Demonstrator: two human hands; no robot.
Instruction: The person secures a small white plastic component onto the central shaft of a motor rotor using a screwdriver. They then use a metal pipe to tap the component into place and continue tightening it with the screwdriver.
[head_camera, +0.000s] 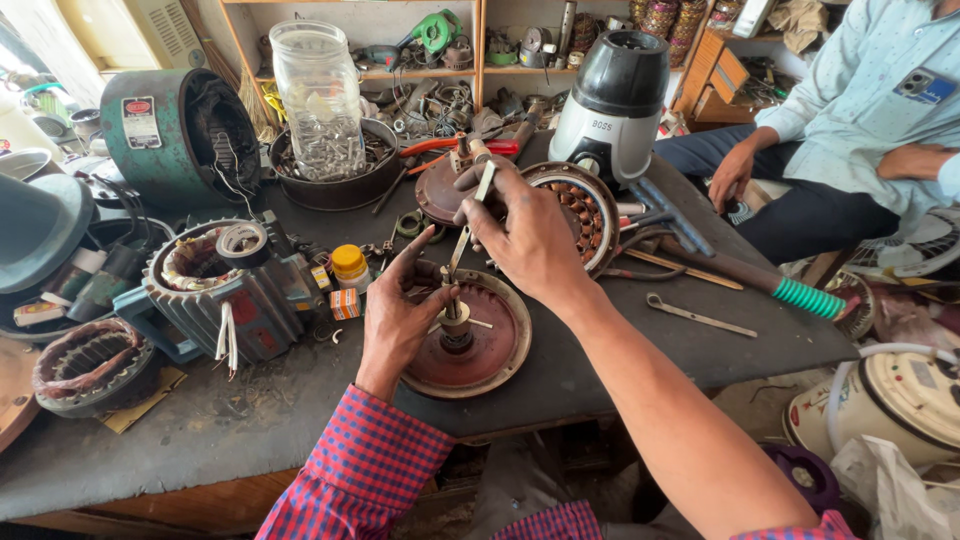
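The round reddish-brown metal cover (478, 345) sits flat on the dark workbench (250, 400), right at the front edge, with a short shaft and hub sticking up from its middle. It looks like dull painted steel, dished with a raised rim, a bit grimy.

The left hand (398, 315) comes in from below, red-and-blue checked sleeve pushed up at the wrist, fingers curled and pinching around the top of that hub, thumb up near the shaft. The right hand (528, 235) reaches over from the right with a bare forearm, closed around a thin metal tool (466, 232) held almost upright, its tip pointing down at the hub.

Just behind the right hand is a round winding core (583, 212), copper coils inside a metal ring. To the left is a grey ribbed motor housing (225, 290) and a small yellow-capped bottle (350, 267). A flat spanner (700, 317) lies to the right, near a hammer with a green ribbed grip (790, 293). Further back sit a clear plastic jar (320, 95) and a grey mixer base (612, 105). Another person in a light shirt (870, 90) sits at the far right.
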